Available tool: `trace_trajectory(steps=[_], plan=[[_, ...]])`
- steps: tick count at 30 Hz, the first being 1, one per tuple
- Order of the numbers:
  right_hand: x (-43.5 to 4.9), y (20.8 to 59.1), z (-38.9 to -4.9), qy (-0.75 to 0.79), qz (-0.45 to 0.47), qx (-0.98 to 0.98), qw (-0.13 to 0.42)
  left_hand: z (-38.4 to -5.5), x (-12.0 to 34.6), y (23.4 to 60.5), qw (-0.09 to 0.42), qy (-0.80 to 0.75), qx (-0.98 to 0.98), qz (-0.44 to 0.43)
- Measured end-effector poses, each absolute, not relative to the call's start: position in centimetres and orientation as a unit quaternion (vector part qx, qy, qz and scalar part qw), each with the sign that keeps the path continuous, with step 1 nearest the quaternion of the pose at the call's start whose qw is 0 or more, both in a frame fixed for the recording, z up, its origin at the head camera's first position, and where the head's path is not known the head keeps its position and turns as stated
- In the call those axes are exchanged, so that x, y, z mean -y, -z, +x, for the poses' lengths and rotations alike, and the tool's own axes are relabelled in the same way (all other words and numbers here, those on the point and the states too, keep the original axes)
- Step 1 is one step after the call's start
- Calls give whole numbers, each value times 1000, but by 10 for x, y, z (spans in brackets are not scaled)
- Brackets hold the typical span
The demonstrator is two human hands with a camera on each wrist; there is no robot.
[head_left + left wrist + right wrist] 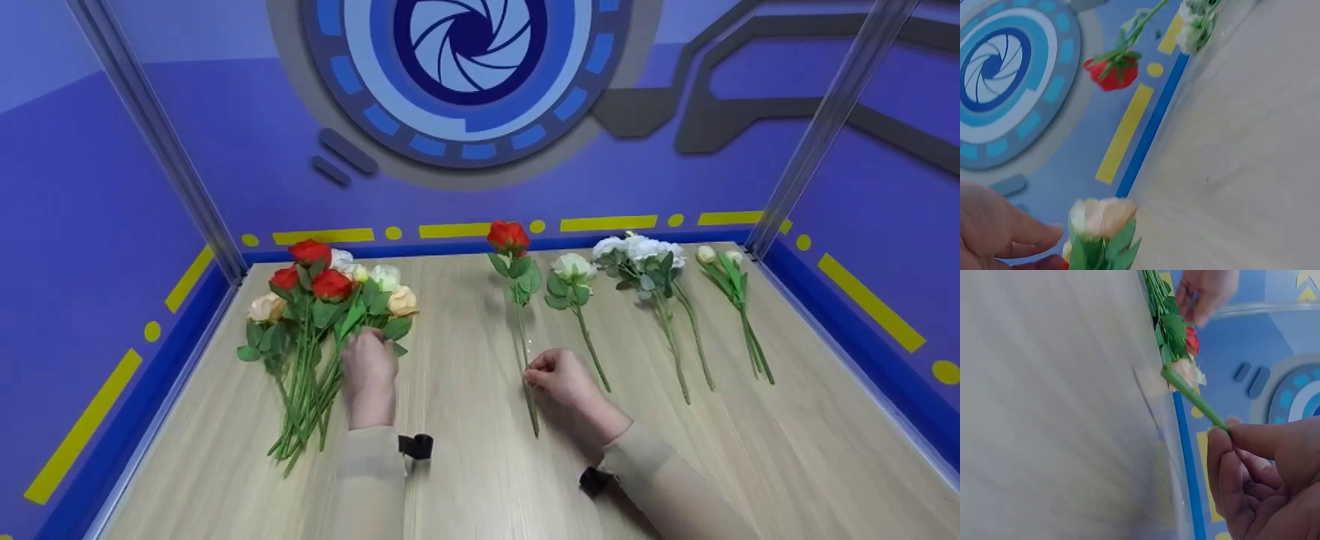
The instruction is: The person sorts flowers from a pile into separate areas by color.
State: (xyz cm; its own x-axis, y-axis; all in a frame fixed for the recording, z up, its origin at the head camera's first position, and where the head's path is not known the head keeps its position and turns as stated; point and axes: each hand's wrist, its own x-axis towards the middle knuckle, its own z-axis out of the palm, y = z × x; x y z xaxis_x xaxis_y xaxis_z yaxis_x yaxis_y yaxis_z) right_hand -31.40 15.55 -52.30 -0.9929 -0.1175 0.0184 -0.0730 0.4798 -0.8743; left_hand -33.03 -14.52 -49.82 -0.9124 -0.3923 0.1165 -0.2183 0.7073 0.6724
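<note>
As right hand (568,384) pinches stem (1195,399), forearm (671,480) slanted

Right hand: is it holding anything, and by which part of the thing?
The right hand pinches a single red rose by the lower half of its green stem.

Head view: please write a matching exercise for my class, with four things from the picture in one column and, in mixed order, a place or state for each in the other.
Column one
1. Right hand
2. Tulips
3. Left hand
4. Pale green rose

Column two
A. By the mixed bunch of flowers on the left
B. Between the single red rose and the cluster of white flowers
C. Pinching the single red rose by its stem
D. Farthest right of all the flowers

Right pairs: 1-C, 2-D, 3-A, 4-B
</note>
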Motion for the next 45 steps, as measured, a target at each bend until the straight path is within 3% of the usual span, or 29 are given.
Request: trace_trajectory(steps=[7,17,25,45], plan=[[-155,525,-324,470,-45,-881,26,-329,166,507,96,294,921,238],[-145,525,-332,441,-18,-896,46,-326,177,521,109,280,919,255],[-144,526,-333,430,-10,-901,63,-324,181,511,82,284,921,252],[-147,529,-332,433,-24,-899,64,-319,163,474,144,384,892,189]])
